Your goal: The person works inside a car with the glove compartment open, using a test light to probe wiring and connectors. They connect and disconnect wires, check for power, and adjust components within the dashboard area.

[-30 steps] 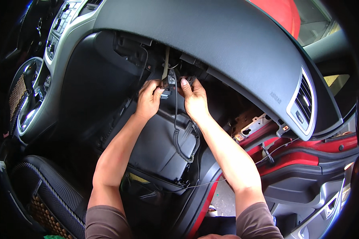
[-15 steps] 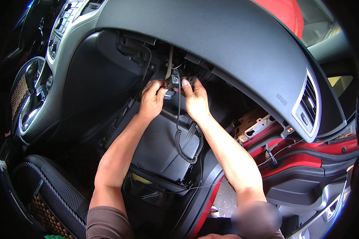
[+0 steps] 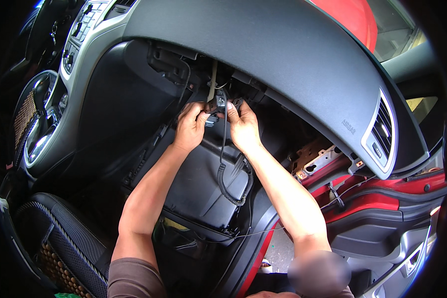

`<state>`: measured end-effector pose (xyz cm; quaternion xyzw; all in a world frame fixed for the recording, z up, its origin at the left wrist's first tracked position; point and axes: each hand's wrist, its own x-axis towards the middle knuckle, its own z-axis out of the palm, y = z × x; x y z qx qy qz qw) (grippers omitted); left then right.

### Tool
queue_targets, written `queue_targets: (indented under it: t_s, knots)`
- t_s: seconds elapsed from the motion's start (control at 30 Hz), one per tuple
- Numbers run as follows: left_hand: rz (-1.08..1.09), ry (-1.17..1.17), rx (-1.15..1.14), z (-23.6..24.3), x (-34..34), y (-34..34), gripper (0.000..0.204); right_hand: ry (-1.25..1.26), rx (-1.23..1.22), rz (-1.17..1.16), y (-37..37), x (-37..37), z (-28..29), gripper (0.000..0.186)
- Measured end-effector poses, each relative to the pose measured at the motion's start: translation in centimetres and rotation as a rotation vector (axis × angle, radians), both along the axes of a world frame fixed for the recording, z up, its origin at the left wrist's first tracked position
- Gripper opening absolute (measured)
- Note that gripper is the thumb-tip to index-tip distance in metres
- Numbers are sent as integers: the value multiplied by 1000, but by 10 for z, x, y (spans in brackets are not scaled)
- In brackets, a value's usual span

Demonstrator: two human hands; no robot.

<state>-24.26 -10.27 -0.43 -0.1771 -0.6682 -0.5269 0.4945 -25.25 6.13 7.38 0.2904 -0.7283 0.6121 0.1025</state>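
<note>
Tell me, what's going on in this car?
A person's left hand and right hand are close together at a small black part under the dashboard. The fingers are partly hidden, so the exact grip is hard to tell. A black cord runs down between the hands, its coiled stretch hanging in front of a black plastic panel.

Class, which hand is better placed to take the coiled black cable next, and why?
Probably the right hand: the coiled black cable runs up beside its thumb, while the left hand sits farther from it.
</note>
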Motion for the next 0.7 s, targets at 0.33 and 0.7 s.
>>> queue_targets:
  t_s: [0.33,0.7]
  knots:
    - [-9,-2,6,0,-1,1,10,-36,-3,-22,0,0,2,25]
    - [-15,-9,19,1,1,2,11,-77,-52,2,3,2,3,27]
